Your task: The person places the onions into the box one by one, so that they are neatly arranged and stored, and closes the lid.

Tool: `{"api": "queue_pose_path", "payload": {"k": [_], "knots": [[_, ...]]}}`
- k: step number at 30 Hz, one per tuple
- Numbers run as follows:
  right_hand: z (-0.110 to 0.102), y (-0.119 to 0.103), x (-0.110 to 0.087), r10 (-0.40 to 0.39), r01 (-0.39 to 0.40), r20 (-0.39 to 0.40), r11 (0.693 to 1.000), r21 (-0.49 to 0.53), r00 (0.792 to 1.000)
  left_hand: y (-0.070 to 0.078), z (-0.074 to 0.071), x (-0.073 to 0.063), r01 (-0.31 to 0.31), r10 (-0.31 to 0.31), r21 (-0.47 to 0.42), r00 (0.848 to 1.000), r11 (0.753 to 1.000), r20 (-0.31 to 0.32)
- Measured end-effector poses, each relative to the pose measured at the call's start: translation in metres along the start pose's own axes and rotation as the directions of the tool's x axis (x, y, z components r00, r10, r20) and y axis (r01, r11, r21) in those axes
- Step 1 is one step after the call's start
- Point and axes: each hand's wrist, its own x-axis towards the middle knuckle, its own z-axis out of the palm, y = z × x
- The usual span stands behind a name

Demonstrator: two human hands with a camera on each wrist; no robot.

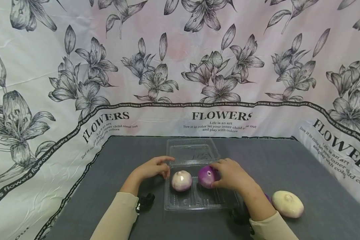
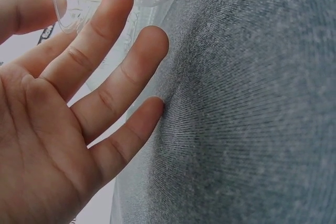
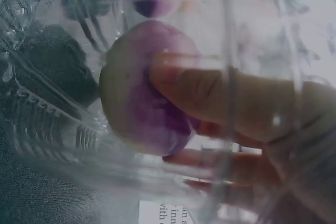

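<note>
A clear plastic box (image 1: pixel 195 202) lies on the table with its lid folded back. In its left half sits a white turnip (image 1: pixel 181 181), nub upward, purple showing low on its side. My right hand (image 1: pixel 232 176) holds a purple turnip (image 1: pixel 206 176) in the box's right half. The right wrist view, partly through clear plastic, shows its thumb (image 3: pixel 181 85) against the purple side and other fingers beneath. At the box's left edge, my left hand (image 1: pixel 153 168) has its fingers loosely extended; a fingertip meets the clear rim (image 2: pixel 63 17) in the left wrist view.
To the right of the box lies a cream-coloured turnip (image 1: pixel 288 204), with a bit of purple (image 1: pixel 268 198) showing beside the right forearm. The hinged lid (image 1: pixel 195 150) lies behind the box. A flower-printed curtain (image 1: pixel 219 120) borders the dark grey tabletop (image 1: pixel 108 173).
</note>
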Motion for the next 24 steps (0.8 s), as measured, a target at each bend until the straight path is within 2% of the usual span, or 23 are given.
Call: {"api": "queue_pose_path", "payload": {"k": [24], "knots": [[-0.0028, -0.0052, -0.003, 0.013, -0.014, 0.019, 0.999, 0.032, 1.0, 0.0041, 0.0012, -0.0003, 0.003, -0.003, 0.015, 1.0, 1.0, 0.008]]}}
